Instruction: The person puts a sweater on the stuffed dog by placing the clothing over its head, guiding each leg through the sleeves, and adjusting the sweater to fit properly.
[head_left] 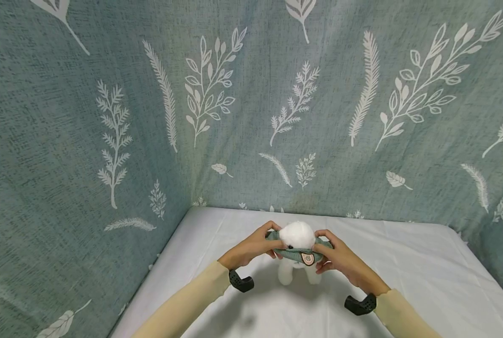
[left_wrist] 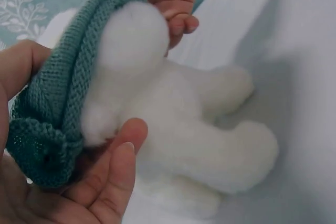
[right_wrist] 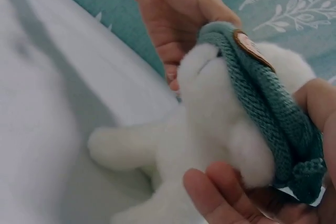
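A white plush toy [head_left: 297, 234] stands upright on the white-covered table, its stubby legs pointing down. Round its head sits a teal knitted garment [head_left: 292, 254] with a small patch [head_left: 308, 258] at the front; the white crown shows above it. My left hand [head_left: 253, 246] grips one side of the knit, thumb in front. On the other side my right hand [head_left: 340, 257] grips it in the same way. In the left wrist view, left fingertips [left_wrist: 131, 137] lie against the toy's body under the knit. The right wrist view shows the muzzle [right_wrist: 202, 72] just below the knit's edge.
White cloth [head_left: 403, 263] covers the table. Teal fabric with white leaf prints [head_left: 251, 108] hangs behind it and along the left side. Dark devices sit on the left wrist [head_left: 240, 281] and the right wrist [head_left: 360, 305].
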Tool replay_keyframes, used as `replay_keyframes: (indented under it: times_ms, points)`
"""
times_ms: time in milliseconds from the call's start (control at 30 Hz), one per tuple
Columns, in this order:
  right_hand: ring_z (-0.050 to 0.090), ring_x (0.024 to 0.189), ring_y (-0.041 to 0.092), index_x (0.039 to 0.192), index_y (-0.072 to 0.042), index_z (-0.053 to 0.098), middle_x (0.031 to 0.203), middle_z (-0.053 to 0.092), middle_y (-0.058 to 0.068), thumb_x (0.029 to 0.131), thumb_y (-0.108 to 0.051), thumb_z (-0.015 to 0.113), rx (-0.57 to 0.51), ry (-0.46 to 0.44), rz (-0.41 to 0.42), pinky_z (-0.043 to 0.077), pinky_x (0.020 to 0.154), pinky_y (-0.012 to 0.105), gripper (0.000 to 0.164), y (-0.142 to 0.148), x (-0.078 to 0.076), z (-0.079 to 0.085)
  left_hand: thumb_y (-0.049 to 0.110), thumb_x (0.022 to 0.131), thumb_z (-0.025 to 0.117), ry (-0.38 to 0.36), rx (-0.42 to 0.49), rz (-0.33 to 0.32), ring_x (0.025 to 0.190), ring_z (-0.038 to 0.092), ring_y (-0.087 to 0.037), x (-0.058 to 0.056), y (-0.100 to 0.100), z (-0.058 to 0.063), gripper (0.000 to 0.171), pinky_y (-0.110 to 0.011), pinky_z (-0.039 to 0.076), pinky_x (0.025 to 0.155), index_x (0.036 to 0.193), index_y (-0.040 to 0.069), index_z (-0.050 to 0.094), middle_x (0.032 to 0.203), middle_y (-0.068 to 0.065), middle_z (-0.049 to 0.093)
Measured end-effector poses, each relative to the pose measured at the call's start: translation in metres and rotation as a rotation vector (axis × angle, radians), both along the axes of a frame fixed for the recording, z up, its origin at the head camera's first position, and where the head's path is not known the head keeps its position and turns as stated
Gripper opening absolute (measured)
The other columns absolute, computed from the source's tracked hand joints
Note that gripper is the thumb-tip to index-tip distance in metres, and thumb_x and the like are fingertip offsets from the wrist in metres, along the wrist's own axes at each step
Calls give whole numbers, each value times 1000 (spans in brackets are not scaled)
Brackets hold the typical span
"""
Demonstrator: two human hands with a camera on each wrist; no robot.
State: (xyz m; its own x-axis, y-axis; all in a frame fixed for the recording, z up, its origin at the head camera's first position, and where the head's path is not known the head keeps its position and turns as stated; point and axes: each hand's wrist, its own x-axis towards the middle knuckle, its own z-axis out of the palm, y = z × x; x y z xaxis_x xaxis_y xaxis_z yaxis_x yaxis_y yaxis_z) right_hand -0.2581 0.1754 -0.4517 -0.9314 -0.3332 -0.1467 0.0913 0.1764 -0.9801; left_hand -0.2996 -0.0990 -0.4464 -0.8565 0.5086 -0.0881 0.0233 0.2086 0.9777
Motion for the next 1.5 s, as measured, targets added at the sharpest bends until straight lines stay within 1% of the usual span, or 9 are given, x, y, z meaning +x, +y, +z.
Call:
replay_keyframes:
  times_ms: [133,333,500,700,933,1067,1167,1333,1500]
  points:
    - [68,84,35,137,-7,43,109,60,20,104,-31,61,-36,-5,-48,60,77,46,45,-2,0,-5,24,93,77,-1,-14,23,81,74,-28,1,1,-2,39,-59,53,89,117,10,51,110,-18,60]
    - [68,85,36,125,-6,46,109,58,20,105,-29,60,-69,-4,-68,60,77,46,34,-3,-1,-8,24,94,76,21,-19,36,81,74,-29,1,2,-4,36,-49,58,81,107,6,48,105,-18,61]
    - [67,85,30,140,-6,42,115,57,23,106,-29,58,-81,-4,-33,60,80,46,44,2,-3,-6,27,96,75,20,-21,14,81,74,-29,0,1,-3,35,-58,55,87,111,7,50,105,-17,62]
    - [66,96,40,160,-9,30,126,56,24,107,-35,58,-92,-9,63,58,85,50,65,7,-5,-1,30,98,72,-4,-30,-43,87,73,-31,-2,-1,0,36,-60,53,91,129,15,60,109,-13,67]
    - [66,87,27,157,0,32,118,60,20,108,-33,55,-86,-25,100,59,82,46,63,7,-10,-1,31,100,69,-20,-28,-68,88,73,-28,-3,0,1,36,-51,57,87,128,10,63,107,-12,70]
    - [65,82,22,144,8,41,106,62,16,108,-34,52,-98,-44,102,59,81,45,56,4,-10,-4,30,101,66,-30,-21,-62,87,72,-26,-3,4,0,33,-48,57,86,122,4,64,103,-12,69]
    - [65,80,21,139,8,44,102,62,14,108,-34,51,-101,-43,84,60,80,44,53,3,-9,-5,29,102,64,-37,-19,-50,85,71,-25,-3,6,0,31,-50,57,88,119,3,65,101,-12,69]
    - [68,88,23,149,5,38,118,60,20,107,-25,51,-155,-42,53,59,81,43,53,-1,-6,-4,21,98,68,-53,11,-50,94,69,-26,-2,8,0,35,-54,54,93,125,-1,62,110,-15,66]
    - [66,101,23,154,7,31,135,54,25,103,-15,50,-220,-49,11,58,84,40,59,-8,-2,-3,8,90,73,-63,50,-72,115,61,-27,2,7,1,57,-47,53,96,142,-1,51,130,-14,59]
